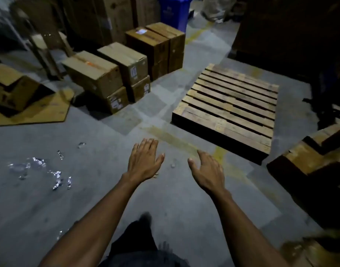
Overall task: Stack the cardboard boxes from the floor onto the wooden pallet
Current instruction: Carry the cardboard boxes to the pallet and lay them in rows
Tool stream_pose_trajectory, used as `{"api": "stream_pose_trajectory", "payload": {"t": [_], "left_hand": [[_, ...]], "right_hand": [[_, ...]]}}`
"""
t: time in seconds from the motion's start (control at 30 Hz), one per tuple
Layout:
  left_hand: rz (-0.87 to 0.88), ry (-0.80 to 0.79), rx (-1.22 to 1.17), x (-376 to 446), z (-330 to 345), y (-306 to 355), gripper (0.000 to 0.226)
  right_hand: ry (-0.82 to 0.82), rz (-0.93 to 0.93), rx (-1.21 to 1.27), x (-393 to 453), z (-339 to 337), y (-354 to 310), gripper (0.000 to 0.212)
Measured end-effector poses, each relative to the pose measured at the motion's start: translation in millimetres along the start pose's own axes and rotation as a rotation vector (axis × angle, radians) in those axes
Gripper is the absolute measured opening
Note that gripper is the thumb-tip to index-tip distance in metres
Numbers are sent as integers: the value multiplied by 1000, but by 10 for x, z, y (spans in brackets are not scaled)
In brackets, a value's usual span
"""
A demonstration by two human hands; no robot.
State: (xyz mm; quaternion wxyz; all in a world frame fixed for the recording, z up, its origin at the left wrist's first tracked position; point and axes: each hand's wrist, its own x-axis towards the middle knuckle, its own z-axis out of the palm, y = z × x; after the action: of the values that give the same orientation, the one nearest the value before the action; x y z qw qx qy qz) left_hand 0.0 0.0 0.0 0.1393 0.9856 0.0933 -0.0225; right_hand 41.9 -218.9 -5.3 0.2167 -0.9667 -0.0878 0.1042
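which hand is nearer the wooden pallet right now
Right. The right hand hovers open just short of the wooden pallet's near corner; the left hand hangs open farther out on its left, over bare floor.

At the upper right of the frame you face a dark mass [292, 31] too dim to identify. The blue bin [175, 10] at the top centre is cut off by the upper edge. The open box [13, 89] at the left edge and the cardboard pile [315, 162] at the right edge both run out of frame. Your foot [145, 218] at the bottom centre is blurred. The labels [115, 103] on the lower boxes are too small to read.
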Motion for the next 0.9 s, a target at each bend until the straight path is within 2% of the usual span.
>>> {"api": "stream_pose_trajectory", "payload": {"t": [0.23, 0.5, 0.7, 0.9], "left_hand": [[-107, -67, -81, 693, 215, -731, 61], [-174, -114, -96, 1806, -47, -1453, 62], [-288, -150, -84, 2634, -72, -1958, 63], [-442, -165, -67, 3758, -17, -2441, 62]], "right_hand": [[-102, 30, -32, 807, 423, -494, 67], [-137, 42, -61, 2016, 569, -1160, 66], [-268, 29, -126, 3019, 813, -1384, 82], [-312, -104, -169, 4580, 1017, -1679, 68]]}}
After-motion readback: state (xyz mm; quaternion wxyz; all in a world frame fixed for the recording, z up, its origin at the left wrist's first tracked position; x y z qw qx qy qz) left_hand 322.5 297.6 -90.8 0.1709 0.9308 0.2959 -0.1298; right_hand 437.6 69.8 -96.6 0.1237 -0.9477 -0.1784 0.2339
